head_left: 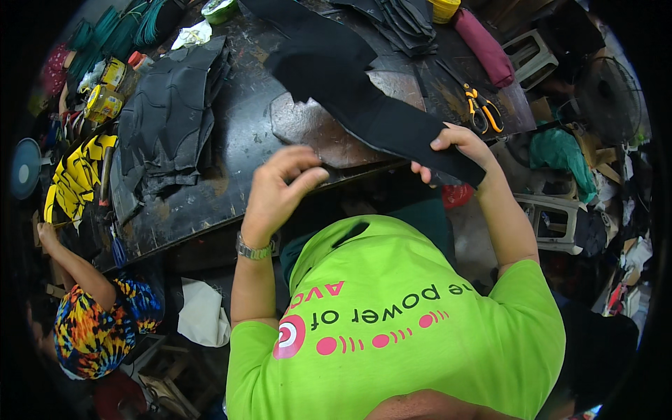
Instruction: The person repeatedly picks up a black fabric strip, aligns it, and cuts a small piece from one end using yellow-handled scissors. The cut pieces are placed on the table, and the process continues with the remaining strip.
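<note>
Green shirt fills the lower frame. Above it my right hand (458,150) pinches the near end of a long black fabric strip (364,98) running toward the upper middle over the bench (231,140). It looks soft, limp, light; best gripped at the edge. My left hand (280,185) hovers with fingers curled, holding nothing. The strip's far end is cut off.

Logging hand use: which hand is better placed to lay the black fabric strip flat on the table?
Probably the right hand: it already grips the black fabric strip. The left hand hovers apart, fingers pinched on nothing visible.
</note>
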Demonstrator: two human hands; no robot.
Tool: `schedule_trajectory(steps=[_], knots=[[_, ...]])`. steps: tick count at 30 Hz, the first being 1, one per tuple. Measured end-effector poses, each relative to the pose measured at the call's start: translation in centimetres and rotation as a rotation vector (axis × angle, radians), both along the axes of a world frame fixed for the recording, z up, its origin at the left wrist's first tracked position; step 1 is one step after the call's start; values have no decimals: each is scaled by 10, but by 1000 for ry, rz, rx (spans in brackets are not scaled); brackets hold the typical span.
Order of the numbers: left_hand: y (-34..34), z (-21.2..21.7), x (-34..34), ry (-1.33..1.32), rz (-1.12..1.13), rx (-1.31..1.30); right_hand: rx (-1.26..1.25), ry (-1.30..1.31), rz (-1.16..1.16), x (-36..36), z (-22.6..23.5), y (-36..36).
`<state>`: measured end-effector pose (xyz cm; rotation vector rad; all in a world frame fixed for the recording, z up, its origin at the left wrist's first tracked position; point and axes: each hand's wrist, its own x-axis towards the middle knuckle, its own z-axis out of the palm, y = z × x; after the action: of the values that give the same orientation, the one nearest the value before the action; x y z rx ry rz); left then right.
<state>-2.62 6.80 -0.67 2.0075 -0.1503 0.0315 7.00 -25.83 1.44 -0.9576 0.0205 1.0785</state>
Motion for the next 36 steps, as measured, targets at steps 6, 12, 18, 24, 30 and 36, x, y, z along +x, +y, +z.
schedule_trajectory(steps=[6, 12, 18, 24, 30, 36], knots=[[-10, -14, 34, 12, 279, -650, -245, -75, 144, -21, 3, -5], [-30, -42, 36, 140, 293, -543, -902, -1239, -13, 5, 18, 4], [-43, -55, 37, -21, 190, -502, -742, -1947, -44, 90, -5, 83], [-37, -61, 36, 38, 202, -627, -1234, -1764, 91, 155, -27, 187], [-37, -62, 36, 70, 174, -708, -1446, -1742, -60, 188, -56, 209], [-39, -59, 36, 52, 127, -803, -1419, -2027, -146, 197, -47, 183]])
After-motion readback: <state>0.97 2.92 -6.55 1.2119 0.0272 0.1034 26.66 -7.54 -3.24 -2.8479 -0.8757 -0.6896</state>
